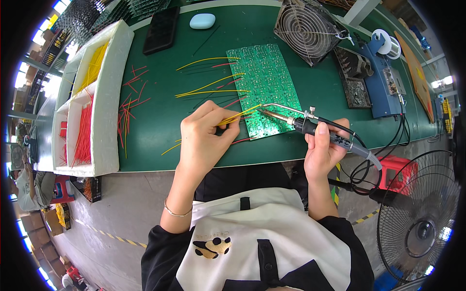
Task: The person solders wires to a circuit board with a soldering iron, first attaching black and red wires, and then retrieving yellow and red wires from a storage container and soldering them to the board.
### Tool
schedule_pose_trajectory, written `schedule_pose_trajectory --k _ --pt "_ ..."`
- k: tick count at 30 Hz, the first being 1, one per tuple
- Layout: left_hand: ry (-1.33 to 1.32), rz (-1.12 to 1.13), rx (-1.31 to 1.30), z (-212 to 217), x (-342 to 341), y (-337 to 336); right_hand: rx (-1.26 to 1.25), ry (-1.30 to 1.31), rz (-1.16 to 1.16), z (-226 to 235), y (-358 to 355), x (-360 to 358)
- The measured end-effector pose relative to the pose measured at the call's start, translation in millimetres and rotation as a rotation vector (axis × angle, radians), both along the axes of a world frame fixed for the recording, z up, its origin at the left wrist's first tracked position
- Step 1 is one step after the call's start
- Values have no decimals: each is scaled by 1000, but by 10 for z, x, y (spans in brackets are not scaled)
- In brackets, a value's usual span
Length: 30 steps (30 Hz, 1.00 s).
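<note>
Head view: yellow wire (246,111), soldering iron (342,141) and circuit board (267,72)

Item 1, left hand (206,133). Grip clamped, thumb against fingers, on the yellow wire near the board's left edge; whether one strand or more is held cannot be told.

Item 2, right hand (324,145). Grip closed around the handle of the soldering iron; a bent metal tube (286,108) is carried alongside.

Item 3, principal relation. The free end of the yellow wire is held over the lower middle of the circuit board, its long axis running from the left grip rightward and slightly up. The iron is pointed up and left from the opposite side, its tip just beside that end; contact cannot be confirmed. The left hand's fingertips are nearer to the meeting place than the right's.

Item 4, surroundings. Green desk (165,116); further yellow and red wires laid across the board's left edge; white foam tray (108,104) of sorted wires stood at far left; blue soldering unit (383,80) stood at right.
</note>
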State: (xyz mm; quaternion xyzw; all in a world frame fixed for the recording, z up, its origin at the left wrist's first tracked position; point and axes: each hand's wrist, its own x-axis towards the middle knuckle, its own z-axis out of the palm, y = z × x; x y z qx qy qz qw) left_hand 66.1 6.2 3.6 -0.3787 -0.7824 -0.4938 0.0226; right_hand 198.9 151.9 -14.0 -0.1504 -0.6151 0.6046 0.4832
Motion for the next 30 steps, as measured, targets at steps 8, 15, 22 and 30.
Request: schedule_pose_trajectory --k 8,15,22,30 --pt "7 2 -9 -3 0 0 12 32 -1 5 1 -5" --pt "5 5 -12 -2 -3 9 24 20 3 -14 5 -2" --pt "-5 34 -16 66 11 -94 -2 86 -74 -4 5 -12" --pt "-45 232 10 86 -55 -723 -102 240 -59 -17 58 104"
